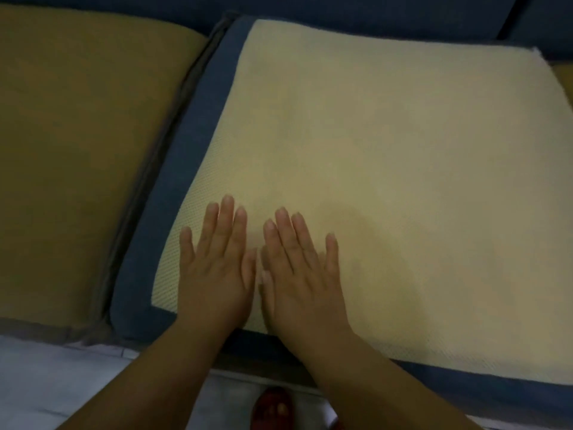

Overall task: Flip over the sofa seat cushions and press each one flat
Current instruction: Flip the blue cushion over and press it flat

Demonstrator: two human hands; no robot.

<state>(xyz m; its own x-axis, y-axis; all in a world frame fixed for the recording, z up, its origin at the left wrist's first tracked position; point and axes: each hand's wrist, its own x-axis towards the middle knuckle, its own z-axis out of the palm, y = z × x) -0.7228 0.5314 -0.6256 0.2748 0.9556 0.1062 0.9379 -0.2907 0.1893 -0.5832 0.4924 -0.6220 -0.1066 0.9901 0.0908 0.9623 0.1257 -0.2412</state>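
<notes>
A sofa seat cushion [403, 150] fills the middle and right of the head view, its pale cream mesh underside facing up inside a blue fabric border. My left hand [214, 262] lies palm down with straight fingers on the near left part of that mesh. My right hand [304, 268] lies flat right beside it, thumbs almost touching. Both hands press on the cushion and hold nothing. To the left sits a second seat cushion [80, 156] with a mustard-yellow top and grey piping.
The dark blue sofa back [372, 17] runs along the top. A sliver of a yellow cushion [564, 79] shows at the far right. Below the sofa front is a pale floor [62, 383], where a foot in a red slipper [273, 408] stands.
</notes>
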